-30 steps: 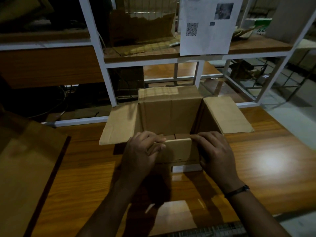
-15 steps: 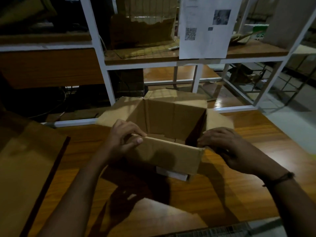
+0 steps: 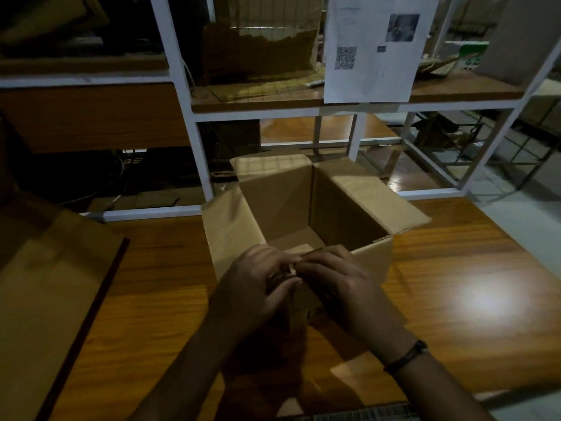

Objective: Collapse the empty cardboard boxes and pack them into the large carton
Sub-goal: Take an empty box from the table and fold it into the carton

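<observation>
An open brown cardboard box (image 3: 340,208) stands on the wooden table (image 3: 455,299), turned so one corner points toward me, its flaps spread outward. My left hand (image 3: 255,290) and my right hand (image 3: 340,287) meet at the box's near corner, fingers curled over the rim and the near flap. The near flap is hidden under my hands. The box's inside holds nothing; its bottom flaps show. A large flat brown carton panel (image 3: 45,299) lies at the left edge of the table.
A white metal shelf frame (image 3: 194,141) stands right behind the table, with cardboard pieces and a printed sheet with a QR code (image 3: 372,47) hanging on it. Cables lie on the floor at the back left. Grey floor shows to the right.
The box has been turned on the table, so a corner now faces me. Both hands moved from the ends of the near side together onto the near corner.
</observation>
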